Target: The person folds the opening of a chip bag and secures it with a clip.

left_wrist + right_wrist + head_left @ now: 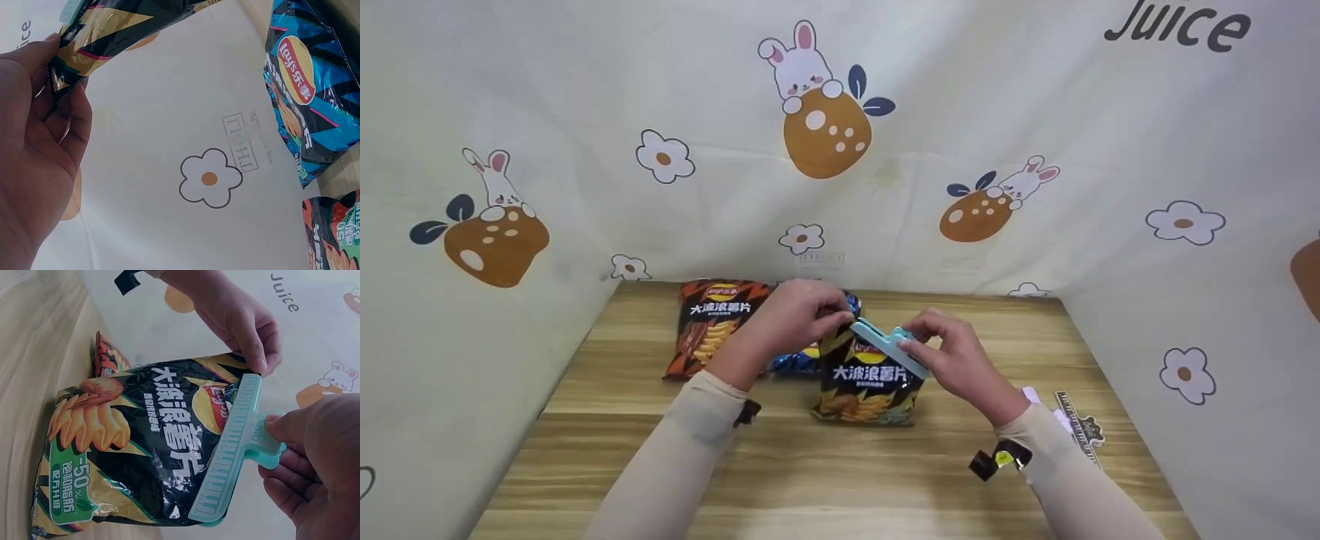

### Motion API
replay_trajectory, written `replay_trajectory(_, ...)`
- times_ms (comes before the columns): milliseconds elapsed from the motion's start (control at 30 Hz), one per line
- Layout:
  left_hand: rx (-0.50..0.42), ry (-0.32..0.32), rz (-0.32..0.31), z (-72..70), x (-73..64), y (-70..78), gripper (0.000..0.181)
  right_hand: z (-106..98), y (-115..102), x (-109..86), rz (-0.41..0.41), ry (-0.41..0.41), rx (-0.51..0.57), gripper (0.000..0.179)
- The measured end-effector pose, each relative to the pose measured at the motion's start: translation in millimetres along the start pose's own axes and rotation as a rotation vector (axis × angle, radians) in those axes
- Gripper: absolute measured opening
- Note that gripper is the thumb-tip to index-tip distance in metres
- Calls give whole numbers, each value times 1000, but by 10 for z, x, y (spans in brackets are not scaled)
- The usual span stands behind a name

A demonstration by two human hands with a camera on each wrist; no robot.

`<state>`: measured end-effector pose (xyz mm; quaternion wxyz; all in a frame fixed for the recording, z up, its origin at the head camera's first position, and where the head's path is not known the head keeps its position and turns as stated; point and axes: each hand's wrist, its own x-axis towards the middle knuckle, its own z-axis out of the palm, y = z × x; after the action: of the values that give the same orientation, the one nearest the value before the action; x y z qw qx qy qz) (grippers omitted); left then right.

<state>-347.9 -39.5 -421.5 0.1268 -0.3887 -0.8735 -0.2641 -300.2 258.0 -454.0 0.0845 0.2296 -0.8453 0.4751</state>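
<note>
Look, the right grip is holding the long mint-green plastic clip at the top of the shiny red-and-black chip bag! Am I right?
Wrong bag: the right grip is holding the long mint-green plastic clip at the top of the shiny black-and-gold chip bag, as the right wrist view shows.

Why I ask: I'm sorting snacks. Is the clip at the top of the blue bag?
No, the right hand holds the clip across the top of the black and gold bag.
</note>
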Motion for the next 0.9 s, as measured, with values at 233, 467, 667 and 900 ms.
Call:
replay_trajectory(233, 3, -3, 10, -20, 8, 28, 17, 24, -6, 26, -40, 5, 19, 9)
replay_trajectory(467, 0, 6, 17, -25, 6, 42, 15, 33, 39, 44, -31, -11, 0, 11)
replay_trajectory(667, -35, 5, 0, 3, -2, 7, 16, 35, 69, 44, -7, -13, 7, 13)
replay_trajectory(900, -338, -9, -119, 114, -94, -124, 23, 44, 91, 38, -11, -11, 9, 14)
